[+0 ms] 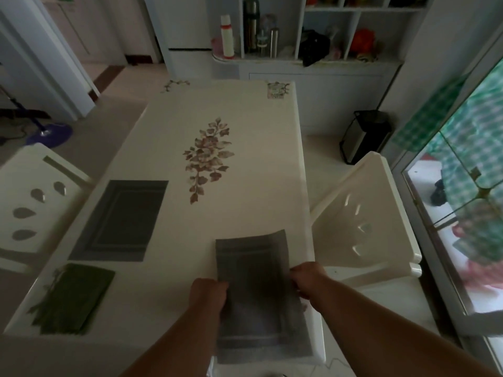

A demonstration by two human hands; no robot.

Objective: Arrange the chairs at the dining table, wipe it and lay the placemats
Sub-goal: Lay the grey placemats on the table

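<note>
A cream dining table [245, 126] with a printed leaf pattern runs away from me. A grey placemat [255, 270] lies over its near right corner, its near end hanging past the table edge. My left hand [208, 293] grips the mat's left edge and my right hand [307, 278] grips its right edge. Another grey placemat [121, 220] lies flat on the left side. A folded green cloth [72, 299] rests near the front left corner. One cream chair [364, 219] stands at the table's right side, another [35, 197] at the left.
A shelf unit [326, 31] with flasks and bottles stands against the far wall. A black bin [364, 134] sits on the floor at the right, beside a glass door [462, 186]. A blue mop base [50, 133] lies on the floor at the far left.
</note>
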